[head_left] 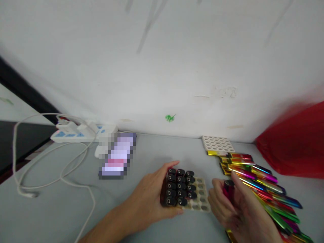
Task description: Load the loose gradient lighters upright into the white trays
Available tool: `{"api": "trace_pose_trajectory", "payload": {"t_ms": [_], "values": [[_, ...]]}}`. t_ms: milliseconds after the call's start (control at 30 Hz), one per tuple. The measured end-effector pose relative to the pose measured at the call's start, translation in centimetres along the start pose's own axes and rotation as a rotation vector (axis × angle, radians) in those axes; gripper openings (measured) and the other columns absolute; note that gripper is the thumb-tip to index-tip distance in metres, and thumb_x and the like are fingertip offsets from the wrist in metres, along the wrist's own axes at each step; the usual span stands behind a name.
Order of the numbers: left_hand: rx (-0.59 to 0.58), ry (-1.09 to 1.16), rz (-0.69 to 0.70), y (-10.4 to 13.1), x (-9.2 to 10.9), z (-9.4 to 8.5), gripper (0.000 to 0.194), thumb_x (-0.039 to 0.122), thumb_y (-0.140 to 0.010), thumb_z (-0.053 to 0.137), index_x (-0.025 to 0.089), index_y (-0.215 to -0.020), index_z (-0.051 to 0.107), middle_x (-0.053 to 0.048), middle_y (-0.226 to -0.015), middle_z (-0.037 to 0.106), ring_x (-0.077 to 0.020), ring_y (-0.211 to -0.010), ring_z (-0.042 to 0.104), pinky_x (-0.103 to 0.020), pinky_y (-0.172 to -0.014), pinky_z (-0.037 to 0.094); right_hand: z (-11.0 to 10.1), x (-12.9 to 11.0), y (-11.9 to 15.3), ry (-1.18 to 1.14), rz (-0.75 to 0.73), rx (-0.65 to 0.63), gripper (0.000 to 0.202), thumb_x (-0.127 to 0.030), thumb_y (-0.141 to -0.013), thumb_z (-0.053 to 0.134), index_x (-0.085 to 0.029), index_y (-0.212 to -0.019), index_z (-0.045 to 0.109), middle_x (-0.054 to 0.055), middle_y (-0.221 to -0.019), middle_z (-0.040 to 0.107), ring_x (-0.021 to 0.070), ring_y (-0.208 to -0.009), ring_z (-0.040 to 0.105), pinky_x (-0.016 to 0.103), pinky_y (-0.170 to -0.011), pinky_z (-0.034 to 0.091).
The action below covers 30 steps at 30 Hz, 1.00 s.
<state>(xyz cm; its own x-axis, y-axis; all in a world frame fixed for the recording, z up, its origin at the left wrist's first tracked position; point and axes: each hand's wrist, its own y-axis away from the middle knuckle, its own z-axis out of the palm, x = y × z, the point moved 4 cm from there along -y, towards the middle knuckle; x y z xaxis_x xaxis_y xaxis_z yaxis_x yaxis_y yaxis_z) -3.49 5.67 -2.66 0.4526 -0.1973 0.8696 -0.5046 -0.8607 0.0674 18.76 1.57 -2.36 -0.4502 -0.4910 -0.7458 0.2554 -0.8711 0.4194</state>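
- The right hand (pixel 241 216) is nearest, its fingers curled closed around a dark red tube (pixel 229 191) that stands roughly upright in the fist, with its black, rounded top showing above the fingers. It is just to the right of the tray.
- The left hand (pixel 149 194) grips the left side of the tray (pixel 207 204), the thumb along the near edge and a finger along the far one.
- The tray is pale and cut with rows of round holes. Fourteen black-topped tubes (pixel 181 186) stand packed in it: two rows of five, then one of four, each top carrying a small ring. The holes at the right end lie bare.
- A loose heap of shiny tubes (pixel 270 199) lies beside and beyond the right hand, long, slim and metallic: gold, red, green, purple and blue.
- The grey table (pixel 50 219) is smooth, with a thin white cable (pixel 76 185) looped across its left side.
- A phone (pixel 118 155) lies flat, its lit screen blurred into squares.
- A second tray (pixel 218 144), white and holed like a honeycomb, lies near the wall.
- A white power strip (pixel 76 136) with blue markings holds plugs.
- A glossy red bag (pixel 296 145) slumps at right.
- The white wall (pixel 162 67) bears scuffs and a green scribble (pixel 169 118).
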Motion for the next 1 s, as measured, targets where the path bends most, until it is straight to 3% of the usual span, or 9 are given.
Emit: {"api": "trace_pose_trajectory", "payload": {"t_ms": [167,433,767,1000], "values": [[-0.006,-0.005,0.002,0.0,-0.1,0.0,0.107,0.029,-0.076,0.100,0.038,-0.164,0.039,-0.003,-0.147,0.073,-0.0346,-0.132,0.070,-0.048,-0.114,0.053,0.4,0.6,-0.5,0.037,-0.008,-0.073,0.073,-0.084,-0.092,0.063,-0.026,-0.056,0.036,-0.010,-0.051,0.022,0.0090,-0.046,0.016,0.029,-0.047,0.018],[0.004,0.000,0.000,0.0,0.2,0.0,0.108,0.025,-0.075,0.100,0.037,-0.164,0.039,-0.002,-0.141,0.074,-0.0327,-0.125,0.072,-0.045,-0.109,0.054,-0.5,2.6,-1.0,0.185,0.070,0.007,0.068,-0.077,-0.101,0.050,-0.026,-0.058,0.039,-0.007,-0.050,0.027,0.0092,-0.046,0.019,0.029,-0.047,0.014],[0.003,-0.011,0.009,0.0,0.3,0.0,0.108,0.027,-0.076,0.102,0.037,-0.163,0.039,-0.001,-0.143,0.073,-0.0320,-0.127,0.071,-0.043,-0.111,0.052,0.3,1.9,-0.6,0.124,0.110,-0.004,0.073,-0.088,-0.087,0.066,-0.025,-0.060,0.039,-0.011,-0.052,0.023,0.0078,-0.047,0.012,0.028,-0.046,0.009],[-0.012,0.000,-0.016,0.0,0.2,0.0,0.109,0.024,-0.075,0.100,0.038,-0.164,0.038,-0.001,-0.143,0.073,-0.0323,-0.126,0.072,-0.044,-0.109,0.053,-0.4,2.5,-0.9,0.099,0.127,0.001,0.071,-0.085,-0.088,0.065,-0.026,-0.059,0.040,-0.010,-0.051,0.025,0.0075,-0.045,0.013,0.028,-0.045,0.008]]}}
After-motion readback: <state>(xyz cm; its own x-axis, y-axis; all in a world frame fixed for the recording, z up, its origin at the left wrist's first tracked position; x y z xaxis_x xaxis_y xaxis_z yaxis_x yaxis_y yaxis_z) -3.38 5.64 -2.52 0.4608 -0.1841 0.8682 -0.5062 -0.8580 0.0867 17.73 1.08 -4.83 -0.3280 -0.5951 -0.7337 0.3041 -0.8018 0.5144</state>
